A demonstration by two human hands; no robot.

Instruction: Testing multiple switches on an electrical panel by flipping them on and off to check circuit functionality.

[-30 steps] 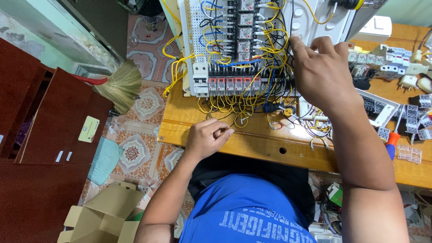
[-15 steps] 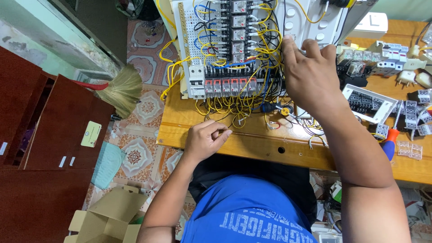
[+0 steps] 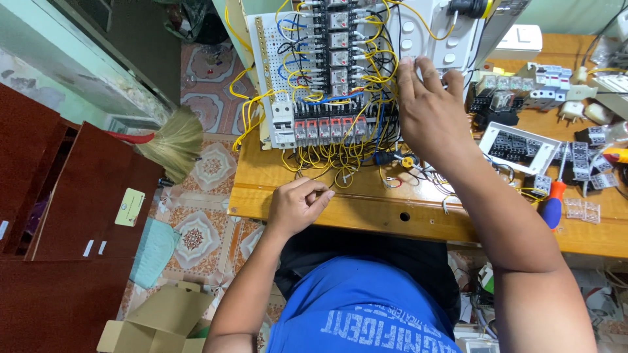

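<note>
The person stands at a wooden workbench, bent over a white wiring panel that lies at twelve o'clock from the body. The panel holds rows of relays, a line of breakers along its near edge, and a dense tangle of yellow, blue and black wires that spills onto the bench.

Right hand: laid flat on the panel's right portion, fingers spread and extended, pressing against the board and wiring; no item is seen gripped, though the fingertips are partly among the wires.

Left hand: resting on the bench's near edge at about ten o'clock from the body, fingers curled into a loose fist. Whether it pinches anything cannot be told.

Orientation: the panel's long axis runs from six to twelve o'clock, away from the person, with the breaker row at the near end.

Risks, as judged: the pressing hand could snag or pull a loose conductor from its terminal; wire ends lying on the bench may be dragged. A red-handled screwdriver sits at three o'clock close to the bench edge, among loose components, and could be knocked off by the right forearm
</note>
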